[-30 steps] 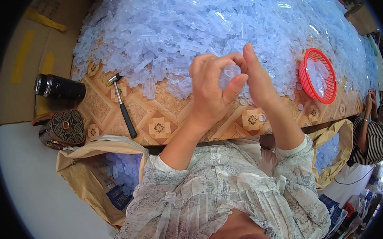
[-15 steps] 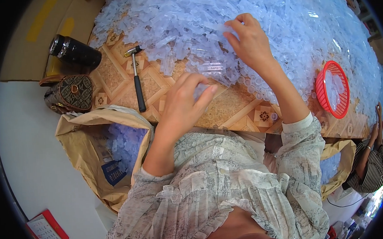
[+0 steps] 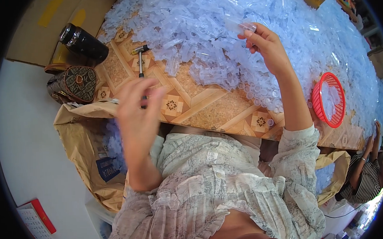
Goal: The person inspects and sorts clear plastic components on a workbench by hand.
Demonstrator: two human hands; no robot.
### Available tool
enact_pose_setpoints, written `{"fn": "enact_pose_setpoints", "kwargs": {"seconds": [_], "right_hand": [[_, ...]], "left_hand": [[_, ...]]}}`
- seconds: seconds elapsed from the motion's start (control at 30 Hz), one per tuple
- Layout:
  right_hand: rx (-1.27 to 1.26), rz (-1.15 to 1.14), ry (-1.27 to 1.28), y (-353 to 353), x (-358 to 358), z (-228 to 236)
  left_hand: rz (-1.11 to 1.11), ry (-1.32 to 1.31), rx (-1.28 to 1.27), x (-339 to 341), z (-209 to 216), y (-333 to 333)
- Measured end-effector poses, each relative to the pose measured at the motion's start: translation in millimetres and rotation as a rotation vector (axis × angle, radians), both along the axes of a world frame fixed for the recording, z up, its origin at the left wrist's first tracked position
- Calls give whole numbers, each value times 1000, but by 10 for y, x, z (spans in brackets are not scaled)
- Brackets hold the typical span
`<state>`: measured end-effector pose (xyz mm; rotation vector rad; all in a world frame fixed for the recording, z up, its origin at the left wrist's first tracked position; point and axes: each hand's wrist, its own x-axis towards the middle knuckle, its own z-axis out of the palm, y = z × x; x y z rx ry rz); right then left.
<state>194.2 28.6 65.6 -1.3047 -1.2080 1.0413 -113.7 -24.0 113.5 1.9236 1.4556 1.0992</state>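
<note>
My right hand [image 3: 265, 43] is raised over a large heap of clear, bluish plastic pieces [image 3: 213, 37], pinching one clear plastic tube [image 3: 234, 24] between thumb and fingers. Motion blurs my left hand [image 3: 137, 109], which is above the table's near edge beside an open brown paper sack [image 3: 79, 141]. Its thumb stands apart from its fingers, and nothing shows in it. More clear pieces [image 3: 115, 144] lie inside that sack. A small hammer [image 3: 140, 62] rests on the patterned tabletop [image 3: 199, 110], its handle partly hidden behind my left hand.
A black flask [image 3: 85, 45] and a patterned brown bag [image 3: 76, 84] stand at the left by a cardboard box [image 3: 34, 32]. On the right is a red basket [image 3: 317, 101] holding pieces, above another paper sack [image 3: 341, 168]. A person in a striped top [image 3: 359, 185] is at far right.
My left hand has swung left and nearer, from the heap's near edge to beside the sack. The right hand has shifted slightly right, and a clear tube now shows plainly in its fingers.
</note>
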Motion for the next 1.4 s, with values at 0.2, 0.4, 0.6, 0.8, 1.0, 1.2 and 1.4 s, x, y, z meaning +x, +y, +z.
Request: {"fn": "enact_pose_setpoints", "kwargs": {"seconds": [0.2,0.4,0.6,0.8,1.0,1.2,1.4], "right_hand": [[-45,114,249,-300,179,86],[-207,106,357,-368,319,-132],[-134,65,361,-273,-46,-67],[-94,86,483,-227,-66,-167],[-17,45,541,-245,-161,-153],[79,-27,568,-236,-365,-38],[193,-238,295,-257,-435,-88]], "left_hand": [[-101,-91,-10,742,-492,740],[87,237,514,886,-805,1415],[13,453,604,870,-934,1649],[-97,211,503,793,-880,1704],[-1,-34,533,857,-791,1639],[-329,-788,-241,1093,-670,1234],[-477,-1029,-639,1179,-646,959]]}}
